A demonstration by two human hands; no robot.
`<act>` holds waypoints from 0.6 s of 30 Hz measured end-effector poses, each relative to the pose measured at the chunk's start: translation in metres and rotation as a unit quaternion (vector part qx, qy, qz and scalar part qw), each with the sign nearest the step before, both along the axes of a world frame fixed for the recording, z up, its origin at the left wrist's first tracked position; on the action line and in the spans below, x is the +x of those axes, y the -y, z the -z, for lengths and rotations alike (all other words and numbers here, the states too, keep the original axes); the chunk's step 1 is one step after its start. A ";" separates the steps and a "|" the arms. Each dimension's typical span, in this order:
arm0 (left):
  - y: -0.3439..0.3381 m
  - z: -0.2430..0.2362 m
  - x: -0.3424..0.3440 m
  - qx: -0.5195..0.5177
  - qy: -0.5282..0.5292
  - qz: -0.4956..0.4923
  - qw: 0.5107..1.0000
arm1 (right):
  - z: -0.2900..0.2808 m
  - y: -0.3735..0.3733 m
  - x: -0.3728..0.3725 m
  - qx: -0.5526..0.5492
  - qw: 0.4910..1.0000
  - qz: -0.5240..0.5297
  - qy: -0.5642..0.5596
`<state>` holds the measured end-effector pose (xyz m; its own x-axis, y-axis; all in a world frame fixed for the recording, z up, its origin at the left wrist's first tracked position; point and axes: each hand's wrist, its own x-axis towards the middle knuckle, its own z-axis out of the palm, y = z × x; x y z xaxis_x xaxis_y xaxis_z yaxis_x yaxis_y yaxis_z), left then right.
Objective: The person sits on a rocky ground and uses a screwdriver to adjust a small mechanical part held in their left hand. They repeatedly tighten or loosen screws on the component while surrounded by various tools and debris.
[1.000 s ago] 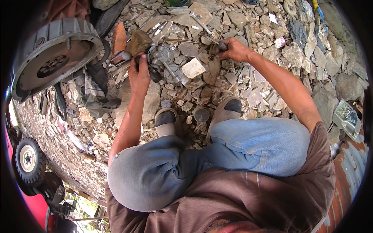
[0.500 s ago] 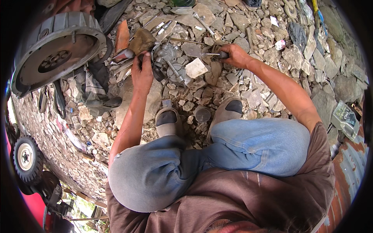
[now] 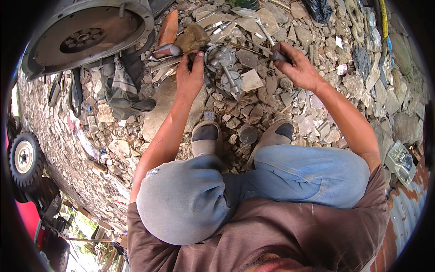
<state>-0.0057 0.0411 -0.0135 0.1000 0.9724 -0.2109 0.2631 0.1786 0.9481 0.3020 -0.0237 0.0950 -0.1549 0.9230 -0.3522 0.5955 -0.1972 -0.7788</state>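
Observation:
My right hand (image 3: 299, 68) is closed round the dark handle of a screwdriver (image 3: 259, 46), its shaft slanting up and left over the stones. Left of it a grey cast-metal housing (image 3: 221, 58) lies on the ground, with a rod-like metal piece (image 3: 230, 80) across its lower part. My left hand (image 3: 190, 72) is beside the housing's left edge, thumb and fingers drawn together. Whatever they pinch, if anything, is hidden. A brown stone (image 3: 192, 38) sits just above those fingertips. Several wrenches (image 3: 165, 76) lie to that hand's left.
A large bell-shaped metal housing (image 3: 90, 41) stands at the far left, above a dark cloth (image 3: 124, 93). Sockets (image 3: 221, 28) and an orange wedge-shaped piece (image 3: 168, 28) lie beyond my hands. Loose broken stones cover the ground. A clear plastic container (image 3: 401, 163) lies right.
The whole view has shifted, so the scene sits further right. My right hand has drawn the screwdriver away from the housing and tipped its shaft upward. My left hand stays beside the housing.

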 end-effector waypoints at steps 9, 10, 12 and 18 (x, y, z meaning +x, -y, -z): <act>0.000 -0.002 -0.003 -0.002 -0.033 -0.006 0.999 | -0.109 -0.053 -0.070 0.235 0.898 -0.292 0.229; 0.000 0.000 -0.003 -0.021 -0.025 -0.006 0.999 | -0.112 -0.055 -0.074 0.246 0.894 -0.293 0.233; 0.000 0.004 -0.003 -0.058 -0.008 -0.006 0.998 | -0.116 -0.059 -0.083 0.268 0.885 -0.296 0.240; -0.002 0.018 -0.003 -0.057 -0.057 -0.004 0.997 | -0.117 -0.072 -0.102 0.221 0.867 -0.338 0.293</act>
<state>-0.0088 0.0428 -0.0319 0.0620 0.9418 -0.3304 0.3666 0.2864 0.8852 0.2002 0.0478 0.2121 -0.6259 0.7567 -0.1888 0.7782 0.5903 -0.2144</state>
